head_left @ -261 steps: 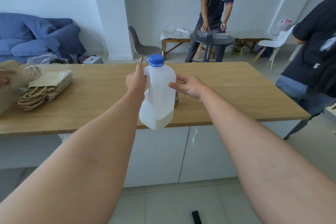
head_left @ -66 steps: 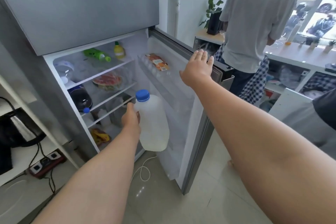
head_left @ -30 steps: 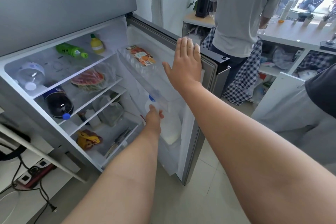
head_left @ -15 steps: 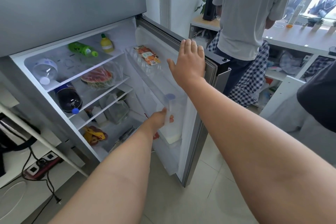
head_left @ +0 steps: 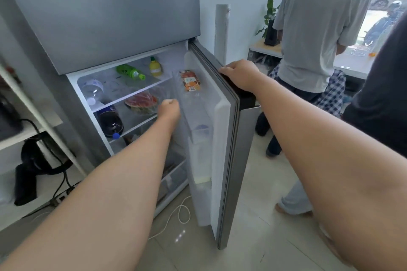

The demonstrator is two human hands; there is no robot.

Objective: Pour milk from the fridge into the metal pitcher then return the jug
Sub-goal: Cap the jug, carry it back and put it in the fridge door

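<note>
The white milk jug with a blue cap stands in the lower rack of the open fridge door, seen dimly through the clear plastic. My left hand is a loose fist holding nothing, above and left of the jug, in front of the fridge shelves. My right hand grips the top edge of the door. The metal pitcher is out of view.
The fridge shelves hold a green bottle, a yellow bottle, watermelon and a dark bottle. A person in a grey shirt stands right behind the door. A white cable lies on the floor.
My left hand let go of the jug in the door rack and drew back upward, closing into a fist. My right hand moved from flat against the door to gripping its top edge.
</note>
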